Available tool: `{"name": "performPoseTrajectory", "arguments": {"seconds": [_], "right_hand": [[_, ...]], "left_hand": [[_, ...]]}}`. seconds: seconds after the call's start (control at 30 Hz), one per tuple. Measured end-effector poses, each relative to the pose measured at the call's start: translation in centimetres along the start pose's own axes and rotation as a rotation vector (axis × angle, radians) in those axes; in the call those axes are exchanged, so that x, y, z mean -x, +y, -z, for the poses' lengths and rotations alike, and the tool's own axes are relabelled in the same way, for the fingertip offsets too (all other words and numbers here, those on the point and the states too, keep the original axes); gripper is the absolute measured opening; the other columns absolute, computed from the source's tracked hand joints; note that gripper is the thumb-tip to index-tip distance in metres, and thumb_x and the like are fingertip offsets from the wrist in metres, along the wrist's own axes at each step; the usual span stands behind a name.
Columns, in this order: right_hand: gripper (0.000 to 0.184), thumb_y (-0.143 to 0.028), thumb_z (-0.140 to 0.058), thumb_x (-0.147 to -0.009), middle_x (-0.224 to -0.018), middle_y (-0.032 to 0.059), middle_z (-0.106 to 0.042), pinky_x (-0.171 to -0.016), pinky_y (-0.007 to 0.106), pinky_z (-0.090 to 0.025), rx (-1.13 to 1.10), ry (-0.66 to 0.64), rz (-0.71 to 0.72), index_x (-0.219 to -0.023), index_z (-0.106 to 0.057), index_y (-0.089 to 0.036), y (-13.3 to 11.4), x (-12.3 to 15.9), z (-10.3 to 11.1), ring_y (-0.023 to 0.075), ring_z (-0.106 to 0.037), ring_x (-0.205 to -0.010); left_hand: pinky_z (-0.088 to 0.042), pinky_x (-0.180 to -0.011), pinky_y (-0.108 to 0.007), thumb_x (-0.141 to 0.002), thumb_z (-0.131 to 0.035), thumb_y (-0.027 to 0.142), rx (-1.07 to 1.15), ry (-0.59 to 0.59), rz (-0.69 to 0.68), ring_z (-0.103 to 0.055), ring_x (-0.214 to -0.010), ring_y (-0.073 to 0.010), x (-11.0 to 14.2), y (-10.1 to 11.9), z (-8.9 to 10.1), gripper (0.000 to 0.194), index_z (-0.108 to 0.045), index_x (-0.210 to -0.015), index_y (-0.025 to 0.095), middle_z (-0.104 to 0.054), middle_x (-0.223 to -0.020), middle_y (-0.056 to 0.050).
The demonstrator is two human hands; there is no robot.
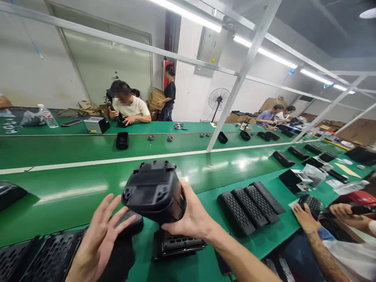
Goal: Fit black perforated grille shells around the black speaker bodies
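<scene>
My right hand [196, 215] is closed around the right side of a black plastic housing [152, 188], holding it tilted above the green table. The housing has rounded corners, and a flat face with recesses is toward me. To its left is my left hand [101, 229], palm inward and fingers spread, with nothing in it. Its fingertips are close to the housing; whether they touch it I cannot tell. Under the held housing lies a black slotted part [182, 244], partly covered by my right hand. Another black part [133, 225] shows behind my left fingers.
Several black perforated covers [249, 207] lie side by side to the right. Black slotted panels [49, 256] lie at lower left. A green belt [73, 196] runs across, with a white post [225, 117] beyond. At right, a co-worker's hand [307, 217] rests by a perforated cover.
</scene>
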State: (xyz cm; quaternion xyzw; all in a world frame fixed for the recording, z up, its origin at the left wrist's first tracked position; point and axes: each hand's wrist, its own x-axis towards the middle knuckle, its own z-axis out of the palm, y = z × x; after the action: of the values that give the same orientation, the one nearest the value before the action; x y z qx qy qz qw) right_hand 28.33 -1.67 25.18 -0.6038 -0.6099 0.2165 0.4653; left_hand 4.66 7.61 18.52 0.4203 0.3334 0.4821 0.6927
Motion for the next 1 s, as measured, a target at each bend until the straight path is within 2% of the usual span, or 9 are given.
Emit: {"name": "performPoseTrajectory", "arguments": {"seconds": [0.1,0.17,0.27,0.37,0.43,0.53,0.67,0.83,1.0], "right_hand": [[0.111,-0.014,-0.076,-0.056,-0.143,0.0155,-0.050,-0.112,0.058,-0.036,0.486,-0.083,0.176,-0.160,-0.038,-0.025,-0.3,0.8,2.5,0.0391,-0.045,-0.131],[0.108,-0.008,-0.069,-0.055,-0.139,0.0175,-0.052,-0.110,0.062,-0.035,0.739,-0.151,0.243,-0.158,-0.043,-0.023,-0.1,1.1,2.9,0.0416,-0.045,-0.129],[0.101,-0.009,-0.070,-0.061,-0.136,0.0193,-0.057,-0.105,0.063,-0.040,0.822,-0.208,0.270,-0.159,-0.044,-0.020,0.9,1.4,2.8,0.0417,-0.050,-0.123],[0.103,-0.022,-0.081,-0.071,-0.145,0.0137,-0.057,-0.113,0.070,-0.032,0.712,-0.218,0.282,-0.163,-0.036,-0.033,2.4,2.1,3.9,0.0427,-0.049,-0.132],[0.109,-0.039,-0.087,-0.074,-0.160,0.0108,-0.047,-0.115,0.073,-0.030,0.563,-0.152,0.180,-0.166,-0.028,-0.040,3.6,3.0,5.2,0.0457,-0.041,-0.144],[0.102,-0.057,-0.081,-0.081,-0.170,0.0109,-0.034,-0.106,0.061,-0.049,0.170,-0.104,-0.138,-0.166,-0.026,-0.040,5.5,4.6,6.4,0.0444,-0.043,-0.147],[0.088,-0.055,-0.080,-0.082,-0.160,0.0134,-0.048,-0.095,0.043,-0.059,-0.224,-0.041,-0.323,-0.158,-0.042,-0.033,7.1,6.3,5.5,0.0377,-0.059,-0.132],[0.085,-0.051,-0.085,-0.077,-0.151,0.0152,-0.055,-0.086,0.038,-0.060,-0.304,0.051,-0.327,-0.151,-0.048,-0.029,7.2,7.1,4.5,0.0368,-0.062,-0.125],[0.074,-0.059,-0.074,-0.086,-0.148,0.0114,-0.057,-0.101,0.045,-0.054,-0.220,0.066,-0.441,-0.150,-0.051,-0.029,7.2,7.1,4.6,0.0351,-0.058,-0.130]], "left_hand": [[-0.053,-0.107,-0.061,-0.042,-0.097,0.068,-0.247,-0.052,-0.159,-0.037,-0.149,-0.0521,1.6,3.0,-0.7,0.132,-0.040,-0.158,0.042,-0.034,-0.170,-0.007],[-0.046,-0.114,-0.056,-0.055,-0.097,0.055,-0.471,-0.188,-0.111,-0.039,-0.148,-0.0479,2.2,2.8,-2.0,0.112,-0.049,-0.154,0.035,-0.041,-0.165,-0.010],[-0.053,-0.103,-0.045,-0.066,-0.092,0.047,-0.444,-0.238,-0.053,-0.050,-0.139,-0.0402,1.9,0.2,-2.8,0.100,-0.047,-0.154,0.033,-0.043,-0.160,-0.012],[-0.052,-0.099,-0.039,-0.069,-0.091,0.045,-0.343,-0.238,-0.056,-0.056,-0.129,-0.0347,1.7,-2.0,-2.2,0.096,-0.046,-0.152,0.031,-0.046,-0.155,-0.012],[-0.050,-0.100,-0.039,-0.068,-0.091,0.044,-0.304,-0.216,-0.071,-0.057,-0.126,-0.0334,2.1,-2.4,-1.6,0.094,-0.048,-0.151,0.030,-0.049,-0.150,-0.011],[-0.047,-0.105,-0.041,-0.067,-0.090,0.046,-0.266,-0.191,-0.083,-0.056,-0.125,-0.0336,2.5,-2.1,-1.0,0.096,-0.047,-0.151,0.028,-0.052,-0.144,-0.011],[-0.046,-0.107,-0.043,-0.067,-0.088,0.047,-0.266,-0.213,-0.099,-0.055,-0.123,-0.0339,2.4,-1.6,-1.0,0.093,-0.049,-0.148,0.028,-0.052,-0.144,-0.010],[-0.045,-0.105,-0.043,-0.069,-0.086,0.052,-0.338,-0.220,-0.132,-0.055,-0.122,-0.0342,2.0,-1.1,-1.6,0.085,-0.052,-0.144,0.028,-0.050,-0.146,-0.009],[-0.037,-0.117,-0.047,-0.083,-0.074,0.059,-0.411,-0.190,-0.061,-0.051,-0.134,-0.0369,1.6,-1.1,-1.8,0.075,-0.053,-0.148,0.026,-0.053,-0.149,-0.010]]}}
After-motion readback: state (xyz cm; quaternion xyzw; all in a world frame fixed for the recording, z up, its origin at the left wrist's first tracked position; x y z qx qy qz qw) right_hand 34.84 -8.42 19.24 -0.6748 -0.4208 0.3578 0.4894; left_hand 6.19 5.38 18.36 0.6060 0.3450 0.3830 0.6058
